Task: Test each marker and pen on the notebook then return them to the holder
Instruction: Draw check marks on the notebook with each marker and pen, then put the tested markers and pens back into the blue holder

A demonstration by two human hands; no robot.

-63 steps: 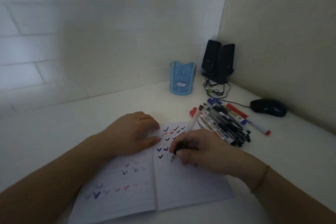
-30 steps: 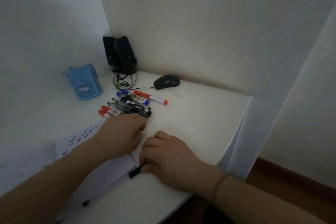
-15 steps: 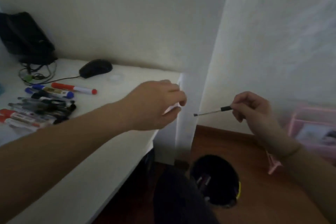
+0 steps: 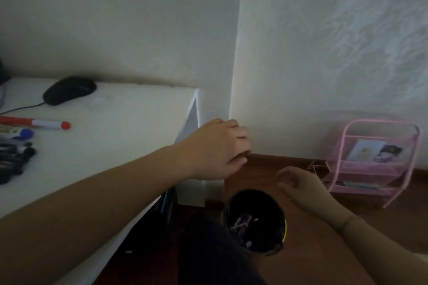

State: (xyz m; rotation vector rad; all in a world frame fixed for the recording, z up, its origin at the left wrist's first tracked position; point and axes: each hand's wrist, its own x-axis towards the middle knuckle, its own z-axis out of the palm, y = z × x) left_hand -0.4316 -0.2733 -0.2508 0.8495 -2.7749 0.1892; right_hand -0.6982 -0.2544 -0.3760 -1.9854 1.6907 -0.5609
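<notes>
My left hand (image 4: 217, 150) is out past the right end of the white desk (image 4: 120, 136), up in the air. Its fingers are curled in loosely, and I can't tell if there is something small tucked inside. My right hand (image 4: 298, 184) is lower down, just over the black bin (image 4: 254, 220) on the floor. Its fingers are loose and a bit bent, and I see nothing in it. My two hands are apart, the left one higher and farther, the right one lower and nearer to me.

The markers and pens (image 4: 16, 152) I need are way over on the left side of the desk, at the edge of what I can see. They lie flat in a bunch. The red marker (image 4: 34, 122) is the easiest to see. It lies long-ways from left to right, with its red end pointing right, toward my hands. A blue-tipped marker (image 4: 23, 133) lies just near it the same way, and the dark ones lie nearer to me.

My left hand is closer to the pile, so I think it should go back left for the next one. I can't see the notebook or the holder here.

A black mouse (image 4: 69, 90) sits far back on the desk, and a pink rack (image 4: 370, 159) stands by the wall.
</notes>
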